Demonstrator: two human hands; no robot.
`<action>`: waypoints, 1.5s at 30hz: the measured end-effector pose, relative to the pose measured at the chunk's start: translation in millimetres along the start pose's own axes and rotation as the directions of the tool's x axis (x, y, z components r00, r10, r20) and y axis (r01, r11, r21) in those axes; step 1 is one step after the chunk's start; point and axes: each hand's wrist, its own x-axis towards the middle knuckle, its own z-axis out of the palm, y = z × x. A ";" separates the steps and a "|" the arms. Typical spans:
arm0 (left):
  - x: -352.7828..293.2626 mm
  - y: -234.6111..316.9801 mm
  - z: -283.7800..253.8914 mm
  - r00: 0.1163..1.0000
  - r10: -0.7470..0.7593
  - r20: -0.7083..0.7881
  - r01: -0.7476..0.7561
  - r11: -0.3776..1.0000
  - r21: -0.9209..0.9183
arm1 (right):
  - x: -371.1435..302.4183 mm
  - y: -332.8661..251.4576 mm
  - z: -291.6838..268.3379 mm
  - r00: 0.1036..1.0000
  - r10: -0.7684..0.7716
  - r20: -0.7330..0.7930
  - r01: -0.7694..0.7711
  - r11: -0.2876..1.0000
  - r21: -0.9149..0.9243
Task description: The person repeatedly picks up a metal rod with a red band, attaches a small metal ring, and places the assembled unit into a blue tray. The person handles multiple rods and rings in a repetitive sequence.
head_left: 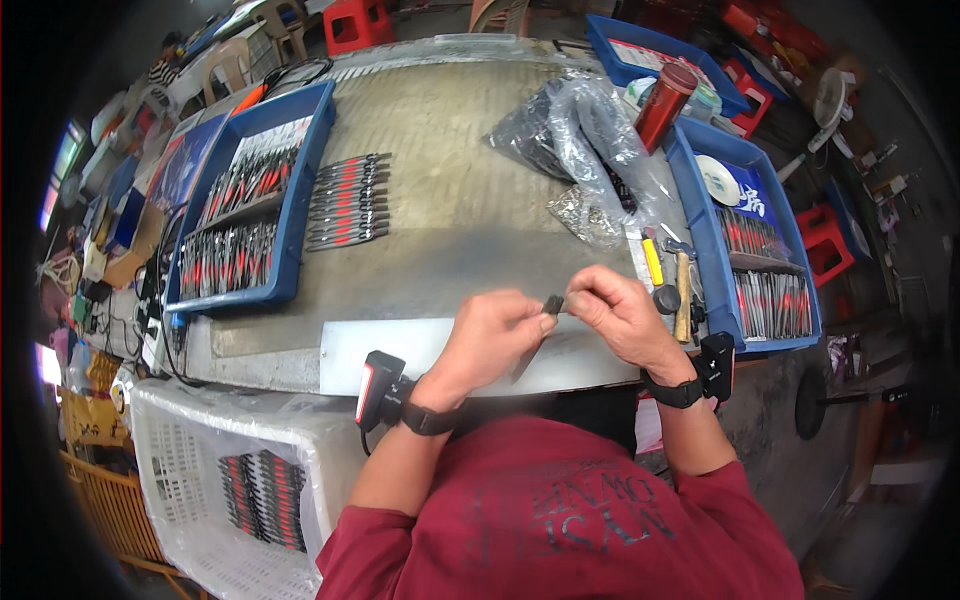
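My left hand point(490, 335) is closed on a slim dark tool point(553, 303), whose end sticks up past the thumb. Close against that end, my right hand point(622, 318) pinches with thumb and fingertips; whatever lies between them is too small to make out. Both hands are above a white board point(370, 345) at the table's near edge. A row of slim black-and-red tools point(348, 200) lies on the table to the left.
Blue trays of black-and-red tools stand left point(318, 150) and right point(690, 190). Near the right tray are a plastic bag point(590, 130), a red flask point(665, 105), a yellow-handled tool point(652, 262) and a hammer point(683, 300). A white crate point(165, 450) sits low at left.
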 end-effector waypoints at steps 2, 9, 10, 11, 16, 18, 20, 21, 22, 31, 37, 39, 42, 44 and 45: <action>0.3 2.1 1.3 0.998 0.029 0.050 -0.029 1.000 0.008 | 4.0 -6.0 -3.4 0.994 -0.086 0.073 0.091 0.993 -0.079; 1.5 -4.1 -0.3 0.992 -0.024 0.128 0.032 0.998 -0.057 | 11.1 -10.5 -4.0 0.983 -0.129 0.130 0.149 0.976 -0.157; 3.1 -6.8 2.2 0.996 0.018 0.089 -0.015 0.999 -0.037 | 11.9 -8.8 -1.4 0.986 -0.135 0.097 0.149 0.976 -0.157; 4.7 -9.3 5.2 0.997 0.063 0.051 -0.062 0.998 -0.017 | 13.3 -6.8 1.7 0.989 -0.140 0.048 0.146 0.976 -0.164; 4.8 -12.9 26.6 0.994 -0.031 -0.106 0.027 0.999 -0.034 | 14.4 3.2 9.7 0.991 -0.047 -0.124 0.026 0.985 -0.170; 5.7 -11.1 32.7 0.956 0.161 -0.244 -0.108 0.970 0.219 | 13.9 8.4 11.2 0.986 0.010 -0.168 -0.032 0.992 -0.126; 8.8 -9.6 33.7 0.898 0.363 -0.248 -0.237 0.874 0.424 | 15.3 14.6 15.9 0.976 0.064 -0.208 -0.072 0.997 -0.035; 10.1 -9.1 34.1 0.866 0.438 -0.241 -0.264 0.809 0.524 | 17.4 18.0 20.5 0.970 0.089 -0.226 -0.084 0.996 0.033; 10.5 -8.8 34.4 0.859 0.464 -0.218 -0.264 0.765 0.588 | 18.7 21.0 23.8 0.955 0.177 -0.237 -0.161 0.983 0.085; 13.6 -24.5 23.2 0.905 0.416 -0.091 -0.224 0.647 0.729 | 41.1 46.0 -27.3 0.966 0.061 -0.250 -0.159 0.906 -0.391; 13.2 -36.0 21.4 0.945 0.321 -0.058 -0.197 0.703 0.683 | 76.0 92.4 -76.7 0.889 -0.145 -0.434 -0.211 0.712 -0.670; 13.7 -37.5 21.5 0.956 0.289 -0.054 -0.179 0.717 0.673 | 81.1 106.4 -77.6 0.917 -0.086 -0.389 -0.255 0.624 -0.739; 13.2 -38.3 19.9 0.962 0.269 -0.040 -0.171 0.714 0.679 | 86.1 122.0 -75.7 0.920 -0.161 -0.358 -0.240 0.491 -0.838; 13.2 -38.8 18.6 0.965 0.262 -0.033 -0.172 0.718 0.675 | 88.1 129.1 -74.2 0.922 -0.173 -0.347 -0.245 0.432 -0.868; 13.0 -38.9 18.1 0.966 0.255 -0.033 -0.167 0.720 0.674 | 89.1 131.7 -73.6 0.921 -0.186 -0.341 -0.244 0.407 -0.880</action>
